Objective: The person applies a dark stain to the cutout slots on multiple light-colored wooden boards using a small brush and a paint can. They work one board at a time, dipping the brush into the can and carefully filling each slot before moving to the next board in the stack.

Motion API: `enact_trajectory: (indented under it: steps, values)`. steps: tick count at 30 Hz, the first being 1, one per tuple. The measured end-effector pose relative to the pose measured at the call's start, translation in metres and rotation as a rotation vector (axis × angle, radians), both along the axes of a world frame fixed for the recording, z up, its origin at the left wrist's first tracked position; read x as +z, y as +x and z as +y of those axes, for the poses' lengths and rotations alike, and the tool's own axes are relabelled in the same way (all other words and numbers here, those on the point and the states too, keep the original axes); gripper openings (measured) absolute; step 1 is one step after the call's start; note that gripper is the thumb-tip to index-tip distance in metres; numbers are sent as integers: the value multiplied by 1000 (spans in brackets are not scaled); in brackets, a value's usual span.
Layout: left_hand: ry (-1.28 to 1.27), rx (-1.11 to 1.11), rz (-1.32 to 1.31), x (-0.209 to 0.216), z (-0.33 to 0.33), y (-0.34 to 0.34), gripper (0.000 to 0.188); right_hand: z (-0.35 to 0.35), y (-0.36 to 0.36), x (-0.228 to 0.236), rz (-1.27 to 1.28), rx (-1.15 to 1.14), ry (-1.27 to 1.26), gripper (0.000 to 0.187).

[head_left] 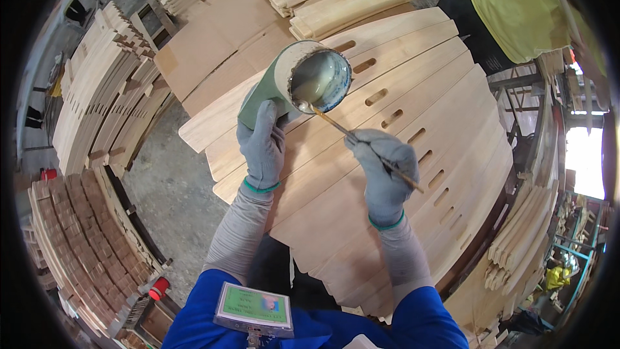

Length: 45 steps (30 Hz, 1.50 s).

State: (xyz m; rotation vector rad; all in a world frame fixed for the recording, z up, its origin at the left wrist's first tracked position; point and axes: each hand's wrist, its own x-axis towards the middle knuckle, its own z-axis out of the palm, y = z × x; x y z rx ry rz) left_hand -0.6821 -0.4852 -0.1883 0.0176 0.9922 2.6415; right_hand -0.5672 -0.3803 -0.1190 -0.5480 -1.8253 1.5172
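Row of pale, flat, slotted wooden boards [323,200]: laid side by side, long slots in line; the landmark for this entry.

Stack of pale, slotted wooden boards [90,110]: left of the row, across a gap of grey floor.

Brown, flat cardboard sheet [216,45]: beyond the row's upper-left edge.

Pale green and off-white cylindrical can [284,74]: held above the row's upper-left part, tilted, mouth toward the right; milky liquid [312,88] pooled inside.

Left hand [263,145], grey-gloved: above the row's left edge, curled about the can's lower side, thumb along the wall; far fingers hidden.

Right hand [386,161], grey-gloved: above the row's middle, fingers folded closed around a slender brown wooden stick [333,123], whose tip sits at the can's near rim. Whether it carries bristles cannot be told.

Handling notes, as judgement: tilt best kept moderate, so the liquid stays below the lip; left grip firm and steady; stick held lightly, loaded sparingly; surplus drawn off against the inner rim, lest drips mark the row underneath.
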Motion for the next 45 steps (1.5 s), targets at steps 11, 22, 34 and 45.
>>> enact_trajectory:
  steps: [11,22,34,45]
  values:
    - [-114,148,81,-10,6,-7,37,59,-36,31,78,18,-234,11]
    - [-94,170,-6,-15,11,-9,41,171,-143,-9,-290,323,-154,16]
    - [-123,159,0,-15,7,-13,41,120,-143,-1,-386,405,656,11]
    - [-90,132,-36,-14,11,-10,42,130,-148,1,-389,337,695,19]
